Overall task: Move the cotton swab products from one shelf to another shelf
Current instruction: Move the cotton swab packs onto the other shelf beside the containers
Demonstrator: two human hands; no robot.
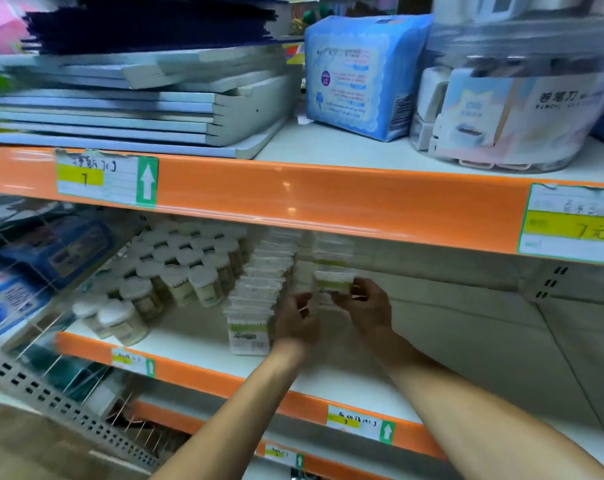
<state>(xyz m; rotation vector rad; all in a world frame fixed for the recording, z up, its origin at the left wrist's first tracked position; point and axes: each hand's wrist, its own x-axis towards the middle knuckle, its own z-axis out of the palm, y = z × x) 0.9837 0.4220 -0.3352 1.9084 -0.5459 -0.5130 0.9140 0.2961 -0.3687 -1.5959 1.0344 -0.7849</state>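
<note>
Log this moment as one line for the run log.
stage: picking swab packs | left hand: at pack stack, grip unclear | right hand: pinches swab pack | place: middle shelf | jars: untouched

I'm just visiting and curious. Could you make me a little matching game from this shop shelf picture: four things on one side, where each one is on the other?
Things:
1. blue soft pack
2. round swab jars
3. stacked boards
4. flat swab pack

Places:
A. top shelf, left
B. between the left hand and right hand
C. top shelf, middle
D. middle shelf, left

Pairs: 1-C, 2-D, 3-A, 4-B
</note>
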